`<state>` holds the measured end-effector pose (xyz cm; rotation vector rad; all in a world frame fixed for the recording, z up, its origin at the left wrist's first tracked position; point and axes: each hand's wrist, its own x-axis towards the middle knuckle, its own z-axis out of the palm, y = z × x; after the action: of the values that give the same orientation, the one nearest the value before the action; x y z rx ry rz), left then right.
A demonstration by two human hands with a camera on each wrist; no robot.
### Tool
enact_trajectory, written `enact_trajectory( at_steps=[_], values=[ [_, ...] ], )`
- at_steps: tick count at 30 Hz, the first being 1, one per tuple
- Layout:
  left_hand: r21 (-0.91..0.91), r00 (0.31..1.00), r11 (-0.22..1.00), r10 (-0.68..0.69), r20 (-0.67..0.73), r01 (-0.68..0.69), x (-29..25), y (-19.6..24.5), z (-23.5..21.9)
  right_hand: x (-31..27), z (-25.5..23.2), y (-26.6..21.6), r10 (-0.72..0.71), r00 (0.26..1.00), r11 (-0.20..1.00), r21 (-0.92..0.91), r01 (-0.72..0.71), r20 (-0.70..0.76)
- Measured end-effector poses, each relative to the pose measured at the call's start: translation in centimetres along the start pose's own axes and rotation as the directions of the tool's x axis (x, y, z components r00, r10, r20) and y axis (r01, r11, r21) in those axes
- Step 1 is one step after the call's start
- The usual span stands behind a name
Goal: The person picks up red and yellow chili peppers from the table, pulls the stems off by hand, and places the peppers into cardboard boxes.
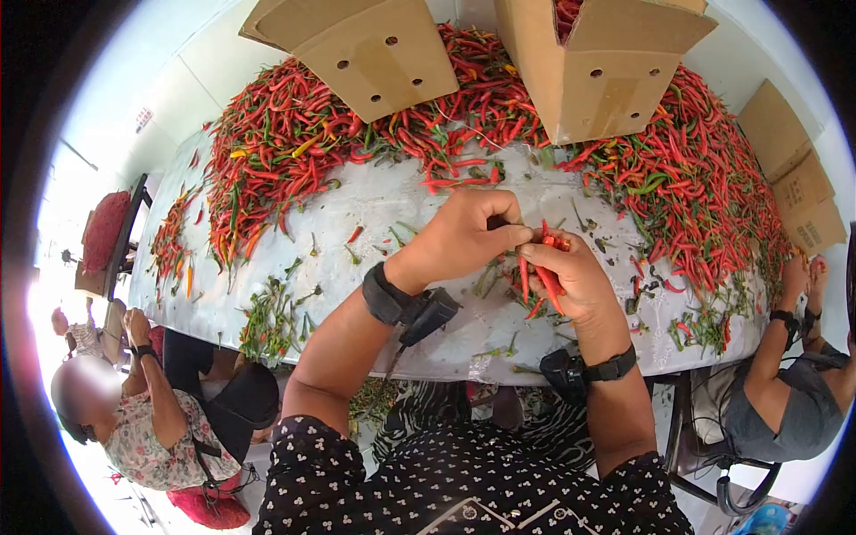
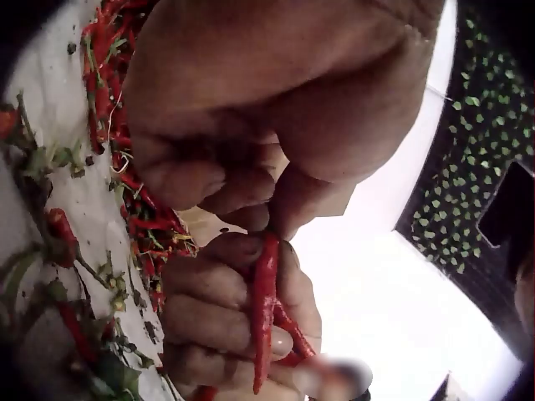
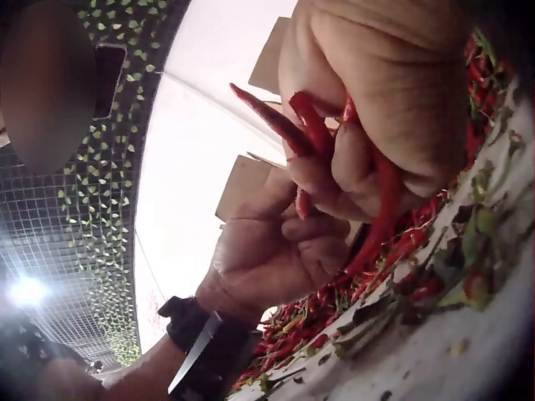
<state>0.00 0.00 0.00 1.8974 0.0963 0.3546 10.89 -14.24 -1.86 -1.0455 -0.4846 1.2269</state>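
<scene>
Both hands meet over the front of the table in the head view. Several red chillies (image 1: 549, 287) are gripped in my right hand (image 1: 584, 278), their tips sticking out past the fingers. The thumb and forefinger of my left hand (image 1: 464, 230) pinch the stem end of one red chilli (image 2: 264, 322), which hangs down in front of the right fingers in the left wrist view. From the right wrist, more chillies (image 3: 311, 125) show between the curled right fingers; the palm hides their other ends.
A large heap of red chillies (image 1: 276, 134) spreads along the back of the table (image 1: 374, 192). Two cardboard boxes (image 1: 392, 71) (image 1: 597, 85) stand in it. Green stems (image 1: 267, 321) lie near the front edge. One person (image 1: 152, 437) sits left, another (image 1: 789, 401) right.
</scene>
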Motion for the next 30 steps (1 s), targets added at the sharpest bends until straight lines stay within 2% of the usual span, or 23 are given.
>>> enact_trajectory(
  at_steps=[2, 3, 5, 8, 9, 11, 14, 15, 17, 18, 20, 24, 26, 27, 29, 30],
  values=[
    [0.134, 0.993, 0.986, 0.102, -0.052, -0.095, 0.0, 0.5, 0.3, -0.1, 0.0, -0.2, 0.014, 1.0, 0.999, 0.035, -0.015, 0.011],
    [0.128, 0.994, 0.988, 0.099, -0.053, -0.091, -0.2, 0.5, 0.3, -0.2, 0.1, -0.1, 0.02, 1.0, 0.999, 0.035, -0.02, 0.007],
    [0.292, 0.98, 0.943, 0.185, -0.068, -0.158, 0.0, 0.4, 0.4, 0.0, -0.1, -0.1, 0.031, 0.999, 0.999, 0.036, -0.032, 0.024],
    [0.394, 0.958, 0.891, 0.276, -0.073, -0.226, 0.0, 0.5, 0.4, 0.3, -0.4, 0.2, 0.035, 0.999, 0.998, 0.054, -0.036, 0.021],
    [0.393, 0.959, 0.891, 0.275, -0.073, -0.226, -0.1, 0.7, 0.5, 0.2, -0.4, 0.3, 0.036, 0.999, 0.998, 0.054, -0.037, 0.02],
    [0.271, 0.979, 0.957, 0.141, -0.144, -0.098, -0.2, 1.0, 0.7, 0.2, -0.3, 0.4, -0.005, 1.0, 0.996, 0.09, 0.004, 0.012],
    [0.175, 0.984, 0.984, 0.062, -0.169, -0.032, -0.2, 1.0, 0.5, 0.1, 0.0, 0.3, -0.021, 1.0, 0.996, 0.086, 0.022, -0.012],
    [0.175, 0.984, 0.984, 0.061, -0.168, -0.031, -0.1, 0.8, 0.2, -0.1, 0.1, 0.2, -0.02, 1.0, 0.996, 0.086, 0.021, -0.012],
    [0.18, 0.978, 0.981, -0.034, -0.203, 0.072, 0.0, 0.0, -0.6, -0.3, 0.4, 0.0, -0.075, 0.996, 0.997, 0.01, 0.075, -0.049],
    [0.18, 0.978, 0.981, -0.034, -0.204, 0.072, -0.2, -0.1, -0.8, -0.3, 0.4, 0.0, -0.075, 0.996, 0.997, 0.009, 0.075, -0.049],
    [0.006, 0.99, 0.998, -0.062, -0.126, 0.063, -0.4, -0.2, -1.1, -0.2, 0.4, 0.0, -0.114, 0.992, 0.993, -0.018, 0.113, -0.058],
    [0.029, 0.998, 1.0, 0.005, -0.066, -0.003, -0.5, 0.2, -0.8, -0.1, 0.5, 0.2, -0.12, 0.989, 0.982, -0.155, 0.106, -0.086],
    [0.02, 0.998, 0.998, 0.055, 0.041, -0.056, -0.5, -0.2, -0.8, -0.2, 0.8, 0.0, -0.154, 0.986, 0.967, -0.216, 0.137, -0.063],
    [0.02, 0.998, 0.998, 0.055, 0.041, -0.056, -0.5, 0.0, -0.8, -0.2, 0.9, 0.0, -0.153, 0.986, 0.967, -0.216, 0.137, -0.063],
    [0.094, 0.998, 0.995, 0.041, 0.038, -0.045, -0.7, 0.7, -0.7, -0.3, 1.0, 0.0, -0.189, 0.973, 0.92, -0.37, 0.129, -0.132],
    [0.094, 0.998, 0.995, 0.041, 0.038, -0.044, -0.6, 0.5, -0.7, -0.3, 1.1, 0.0, -0.189, 0.973, 0.92, -0.37, 0.128, -0.132]
  ],
)
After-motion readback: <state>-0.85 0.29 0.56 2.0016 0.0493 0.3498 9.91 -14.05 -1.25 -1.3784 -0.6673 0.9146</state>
